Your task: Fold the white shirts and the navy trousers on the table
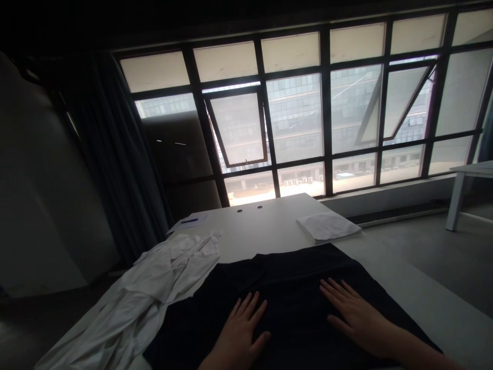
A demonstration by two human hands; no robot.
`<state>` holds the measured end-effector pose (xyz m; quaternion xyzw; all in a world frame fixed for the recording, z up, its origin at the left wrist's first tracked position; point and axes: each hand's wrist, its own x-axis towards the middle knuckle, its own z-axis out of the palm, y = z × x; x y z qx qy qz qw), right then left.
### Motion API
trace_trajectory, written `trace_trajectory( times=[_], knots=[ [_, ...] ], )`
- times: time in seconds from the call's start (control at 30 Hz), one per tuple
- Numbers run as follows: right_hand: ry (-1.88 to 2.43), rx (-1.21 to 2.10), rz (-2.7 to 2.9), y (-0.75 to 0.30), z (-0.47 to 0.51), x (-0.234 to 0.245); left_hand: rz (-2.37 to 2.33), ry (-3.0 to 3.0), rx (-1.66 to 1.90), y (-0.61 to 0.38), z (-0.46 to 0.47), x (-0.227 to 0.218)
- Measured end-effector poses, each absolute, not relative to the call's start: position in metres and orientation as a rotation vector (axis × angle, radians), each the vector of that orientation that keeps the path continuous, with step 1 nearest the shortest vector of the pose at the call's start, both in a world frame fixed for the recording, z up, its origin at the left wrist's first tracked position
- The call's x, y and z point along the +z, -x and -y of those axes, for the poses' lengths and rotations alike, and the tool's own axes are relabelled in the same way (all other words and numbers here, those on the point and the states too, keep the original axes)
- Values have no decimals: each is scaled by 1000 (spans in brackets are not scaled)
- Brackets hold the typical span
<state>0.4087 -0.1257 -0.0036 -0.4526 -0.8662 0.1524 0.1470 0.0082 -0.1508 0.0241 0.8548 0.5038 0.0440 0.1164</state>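
A dark garment [292, 277], black or navy, lies spread over the near part of the white table [246, 231]. My left hand [241, 329] rests palm down on it, fingers spread. To the right, my right hand [352, 316] also presses flat on the dark cloth with its fingers stretched out. Neither hand grips anything. The garment's near end runs out of view at the bottom, so its exact kind is hard to tell.
Crumpled white cloth [154, 288] covers the table's left side. A folded white cloth [327, 226] lies at the right edge. Paper with a blue pen [189, 221] sits at the far left. Beyond are windows, a dark curtain [115, 154] and another white table [458, 200].
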Motion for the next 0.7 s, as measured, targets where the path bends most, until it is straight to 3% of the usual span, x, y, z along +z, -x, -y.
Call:
trace_trajectory(
  times=[0.27,0.6,0.7],
  knots=[
    [1540,268,2388,-466,119,-25,-1918,-2397,240,38,162,-1],
    [1529,234,2366,-474,141,-38,-1840,-2391,167,57,194,-18],
    [1527,317,2381,-481,153,-30,-1774,-2320,89,63,200,-5]
  ],
)
